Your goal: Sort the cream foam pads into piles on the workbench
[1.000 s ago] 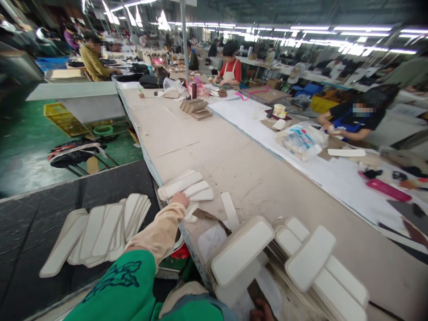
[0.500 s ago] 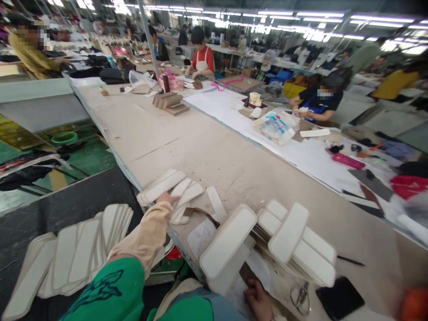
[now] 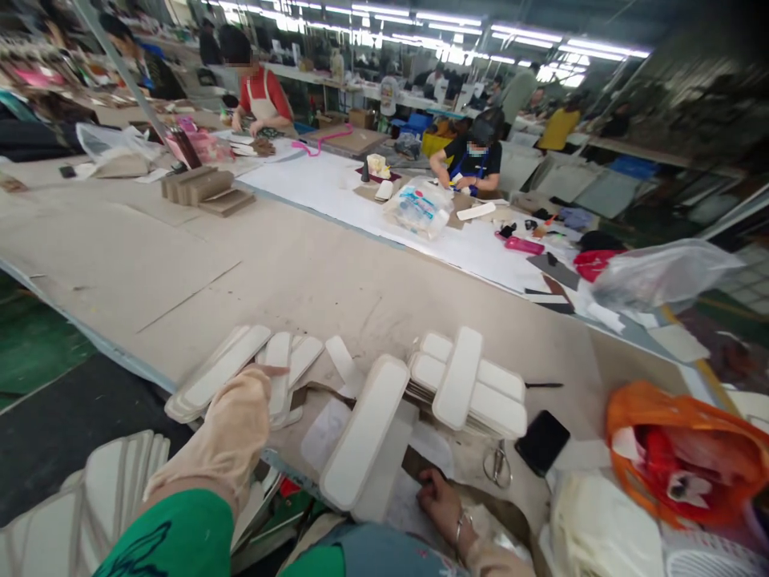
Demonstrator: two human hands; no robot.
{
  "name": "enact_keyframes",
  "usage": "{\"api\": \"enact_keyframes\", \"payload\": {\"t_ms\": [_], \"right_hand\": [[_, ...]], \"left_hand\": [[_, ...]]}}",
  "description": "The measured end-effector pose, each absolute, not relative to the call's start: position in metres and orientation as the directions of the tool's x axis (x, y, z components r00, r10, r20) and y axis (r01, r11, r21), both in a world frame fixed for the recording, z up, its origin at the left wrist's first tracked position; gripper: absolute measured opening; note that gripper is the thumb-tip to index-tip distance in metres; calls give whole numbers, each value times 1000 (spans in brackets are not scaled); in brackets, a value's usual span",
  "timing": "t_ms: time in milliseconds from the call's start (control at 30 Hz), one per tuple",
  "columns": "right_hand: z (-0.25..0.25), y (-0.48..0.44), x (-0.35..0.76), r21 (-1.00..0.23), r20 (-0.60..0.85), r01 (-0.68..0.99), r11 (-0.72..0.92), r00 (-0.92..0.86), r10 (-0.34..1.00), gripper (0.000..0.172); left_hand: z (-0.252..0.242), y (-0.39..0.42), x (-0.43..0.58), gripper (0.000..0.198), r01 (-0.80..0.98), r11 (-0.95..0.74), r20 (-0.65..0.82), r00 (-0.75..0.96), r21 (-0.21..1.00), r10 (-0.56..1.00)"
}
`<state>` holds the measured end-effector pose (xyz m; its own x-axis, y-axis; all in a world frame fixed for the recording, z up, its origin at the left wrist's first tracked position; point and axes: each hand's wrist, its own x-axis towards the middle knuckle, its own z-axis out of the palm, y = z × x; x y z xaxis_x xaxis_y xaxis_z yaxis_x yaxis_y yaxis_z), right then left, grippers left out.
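Observation:
My left hand (image 3: 275,371) reaches over white rounded-end panels with beige edges (image 3: 234,365) at the table's near left. A tan sleeve hides most of it; one stretched digit shows, and its grip cannot be seen. Low in the middle, my right hand (image 3: 440,498), with a bracelet at the wrist, rests on a dark brown sheet (image 3: 414,462). Its fingers are loosely bent and slightly apart, with nothing visible in them. Between my hands, a long white panel (image 3: 366,433) tops a tilted stack. Another stack of panels (image 3: 496,409) lies to the right, one panel (image 3: 458,377) laid crosswise.
Scissors (image 3: 497,465), a black phone (image 3: 542,442) and an orange bag (image 3: 625,417) lie to the right. More panels (image 3: 114,489) sit on a black surface at lower left. Brown blocks (image 3: 198,188) stand farther back. Across the table a co-worker (image 3: 474,160) handles small pieces.
The view has swung right, bringing the orange bag into sight. My left hand remains at the left panels, and my right hand has shifted slightly on the brown sheet.

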<state>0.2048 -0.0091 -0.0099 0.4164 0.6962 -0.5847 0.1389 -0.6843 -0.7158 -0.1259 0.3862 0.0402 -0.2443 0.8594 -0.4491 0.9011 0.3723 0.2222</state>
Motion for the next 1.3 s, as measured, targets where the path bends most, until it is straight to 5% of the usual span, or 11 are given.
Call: {"api": "enact_keyframes", "payload": {"t_ms": [300,633,933,1133,1300], "right_hand": [[-4,-3,203,-710,-605,63,-701,454,654,26],[-12,-3,209,-678,-613,194,-709,384,691,24],[-18,-7,212,-672,-599,275,-688,344,723,29],[-16,-10,209,-687,-582,283,-669,335,741,27],[-13,-7,206,-681,-583,292,-671,338,739,21]], "left_hand": [[53,365,-75,79,951,278,-426,-197,138,883],[53,340,-13,48,968,123,-379,-33,218,925],[64,365,-27,50,964,151,-487,-27,217,873],[93,397,-57,54,972,96,-403,-2,213,915],[83,394,-65,41,949,149,-425,-18,277,905]]}}
